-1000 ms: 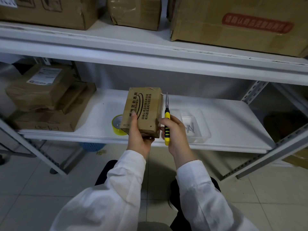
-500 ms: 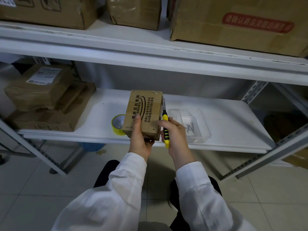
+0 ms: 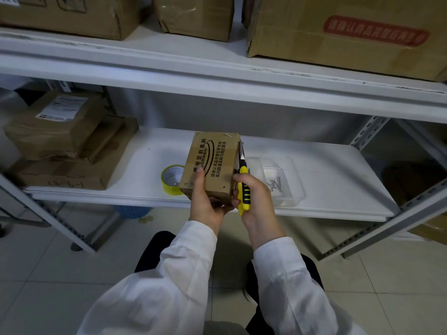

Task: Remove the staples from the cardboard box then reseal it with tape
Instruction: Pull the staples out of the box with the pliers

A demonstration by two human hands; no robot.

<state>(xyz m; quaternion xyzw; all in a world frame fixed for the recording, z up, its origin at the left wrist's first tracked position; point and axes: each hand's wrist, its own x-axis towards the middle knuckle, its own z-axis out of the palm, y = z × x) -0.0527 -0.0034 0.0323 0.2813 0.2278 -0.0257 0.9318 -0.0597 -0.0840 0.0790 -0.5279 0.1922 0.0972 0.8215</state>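
A small brown cardboard box (image 3: 212, 160) with black printed text is held above the front of the lower shelf. My left hand (image 3: 205, 201) grips it from below, thumb lying on the printed face. My right hand (image 3: 256, 197) holds yellow-and-black pliers (image 3: 243, 192) against the box's right side, their metal tips running up along that edge and partly hidden behind it. Staples show at the box's top right corner and lower left edge. A yellow tape roll (image 3: 170, 180) lies on the shelf just left of the box.
A clear plastic tray (image 3: 290, 189) holding loose staples sits on the white shelf (image 3: 338, 170) to the right. Stacked brown parcels (image 3: 60, 141) fill the shelf's left end. Large cartons (image 3: 338, 32) stand on the upper shelf. A slanted metal brace (image 3: 387, 226) runs at right.
The pliers have come in from beside the box to lie tight against its right edge, tips now partly behind it. The box has tilted a little and shifted slightly right.
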